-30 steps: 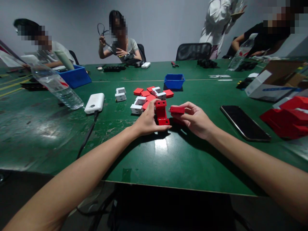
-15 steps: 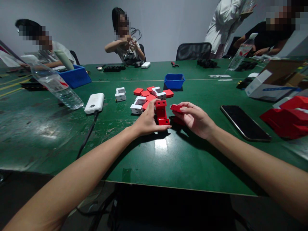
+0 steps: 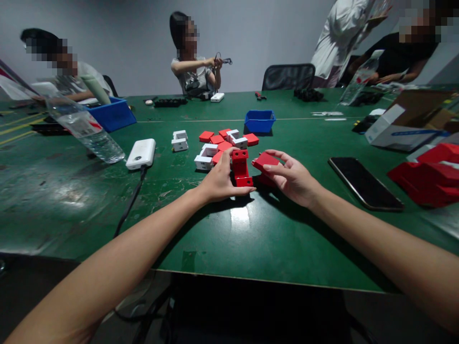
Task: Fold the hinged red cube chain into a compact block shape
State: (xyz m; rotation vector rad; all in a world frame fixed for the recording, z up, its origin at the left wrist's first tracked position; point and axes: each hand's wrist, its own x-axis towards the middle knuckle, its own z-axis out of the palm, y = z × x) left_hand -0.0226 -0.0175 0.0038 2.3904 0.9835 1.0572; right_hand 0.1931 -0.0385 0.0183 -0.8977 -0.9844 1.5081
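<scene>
My left hand (image 3: 224,179) is closed around a red U-shaped bracket (image 3: 241,168) with small holes in its ends, its opening facing right. Between the thumb and fingers of my right hand (image 3: 292,177) is a flat red block (image 3: 266,161), tilted just right of the bracket and apart from it. Another red piece (image 3: 266,180) shows partly beneath that hand. Behind my left hand lie several red blocks (image 3: 206,136) and white U-shaped brackets (image 3: 206,157), one of them a white bracket (image 3: 180,141) standing apart on the left.
A blue bin (image 3: 259,121) stands behind the pieces. On the left are a white power bank (image 3: 141,154) with a cable and a water bottle (image 3: 84,126). To the right lie a phone (image 3: 365,183), a red bag (image 3: 430,177) and a carton (image 3: 398,119). Other people are across the table.
My right hand has turned the red block so that its broad face shows. The left hand and its bracket stay put. Across the table, a person's arms have stretched out to the right.
</scene>
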